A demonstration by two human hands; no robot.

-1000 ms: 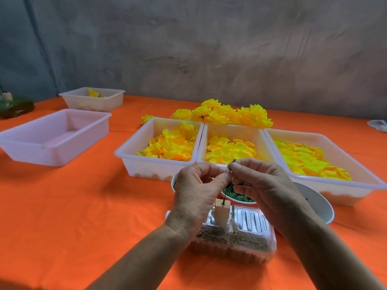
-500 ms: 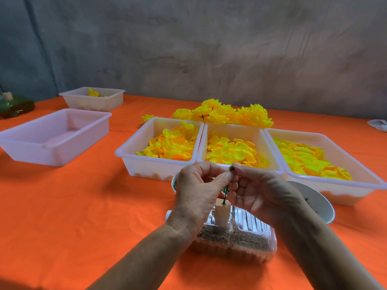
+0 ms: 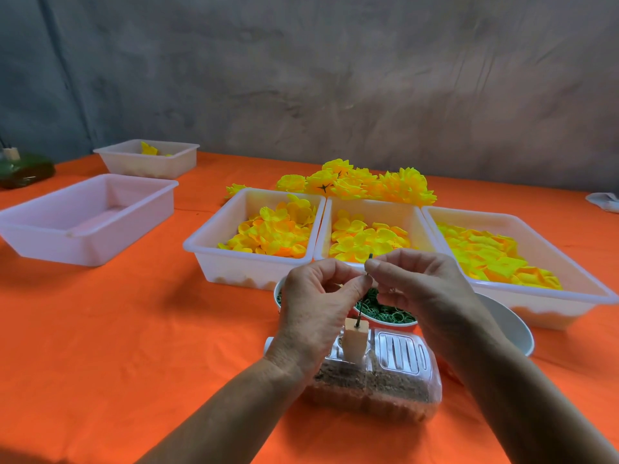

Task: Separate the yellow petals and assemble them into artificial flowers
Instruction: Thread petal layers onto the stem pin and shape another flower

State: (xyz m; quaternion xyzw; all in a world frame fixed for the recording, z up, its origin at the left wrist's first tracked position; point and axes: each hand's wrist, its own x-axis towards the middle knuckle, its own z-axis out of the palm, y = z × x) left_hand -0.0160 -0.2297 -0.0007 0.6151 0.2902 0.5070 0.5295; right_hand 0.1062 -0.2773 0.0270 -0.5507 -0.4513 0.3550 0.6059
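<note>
I am viewing both hands raised together above the wooden block (image 3: 355,339), which is standing upright in a clear plastic container (image 3: 378,386) holding brown granular fill. A thin dark stem wire (image 3: 359,321) is rising from the top of the block. The left hand (image 3: 318,316) is curling its fingers, with the thumb tip pressing against the wire. The right hand (image 3: 422,289) is pinching the upper end of the wire between thumb and forefinger; the fingertips of the two hands are nearly touching. I cannot tell whether either hand is also holding a petal.

Just behind the block, a bowl of small green rings (image 3: 388,313) is sitting partly hidden by the hands, and a white bowl (image 3: 509,326) is lying to the right of it. Further behind the block, three white trays are standing side by side, each holding loose yellow petals: the left tray (image 3: 234,259), the middle tray (image 3: 371,212) and the right tray (image 3: 569,296). Assembled yellow flowers (image 3: 361,184) are piled behind those trays. Well to the left of the block, an empty-looking white tray (image 3: 67,242) and a smaller tray (image 3: 147,162) are resting on the orange tablecloth (image 3: 134,346)
</note>
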